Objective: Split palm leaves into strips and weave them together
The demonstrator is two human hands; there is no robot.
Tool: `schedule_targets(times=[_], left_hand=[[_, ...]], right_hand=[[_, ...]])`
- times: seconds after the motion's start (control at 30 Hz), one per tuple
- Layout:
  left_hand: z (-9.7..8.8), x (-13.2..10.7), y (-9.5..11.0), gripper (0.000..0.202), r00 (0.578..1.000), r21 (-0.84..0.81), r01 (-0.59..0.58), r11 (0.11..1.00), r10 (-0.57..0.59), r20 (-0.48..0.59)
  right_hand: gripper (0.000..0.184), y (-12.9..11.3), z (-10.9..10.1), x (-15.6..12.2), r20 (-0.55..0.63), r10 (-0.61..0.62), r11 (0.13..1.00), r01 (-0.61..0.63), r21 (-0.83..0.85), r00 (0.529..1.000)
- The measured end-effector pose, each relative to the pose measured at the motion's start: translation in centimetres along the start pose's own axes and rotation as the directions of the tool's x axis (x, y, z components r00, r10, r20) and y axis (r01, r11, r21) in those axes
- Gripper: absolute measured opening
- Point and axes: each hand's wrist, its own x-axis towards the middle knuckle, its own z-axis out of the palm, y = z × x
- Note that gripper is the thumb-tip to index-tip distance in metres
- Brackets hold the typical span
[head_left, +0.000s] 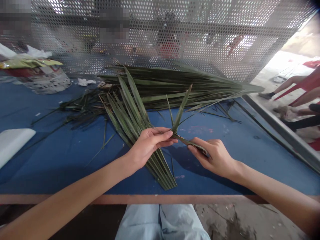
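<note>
Blue worktop (pixel 260 143), big palm frond (pixel 180 83) along its far edge, leaf fan (pixel 132 116) stretching almost to the near edge. Leaf strip (pixel 182 111) is held above the near edge's middle: left hand (pixel 151 143) pinching its fork, right hand (pixel 213 155) clamped on what looks like its tail. I'd pinch snugly, pull gently, avoid splits.

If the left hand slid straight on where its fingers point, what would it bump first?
Most likely the right hand, just ahead across a small gap, though depth is hard to judge.
</note>
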Motion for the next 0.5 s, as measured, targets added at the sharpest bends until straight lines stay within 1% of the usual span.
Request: schedule_targets(times=[0.2,0.5], left_hand=[[0.1,0.2,-0.4,0.014,1.000,-0.103,0.021,0.994,-0.023,-0.010],[0.0,0.2,-0.8,0.013,1.000,-0.160,0.019,0.987,-0.020,-0.002]], right_hand=[[0.024,0.0,0.7,0.0,-0.043,-0.001,0.999,-0.001,-0.044,0.999],[0.019,-0.3,1.5,-0.2,-0.105,0.006,0.997,-0.014,-0.074,0.994]])
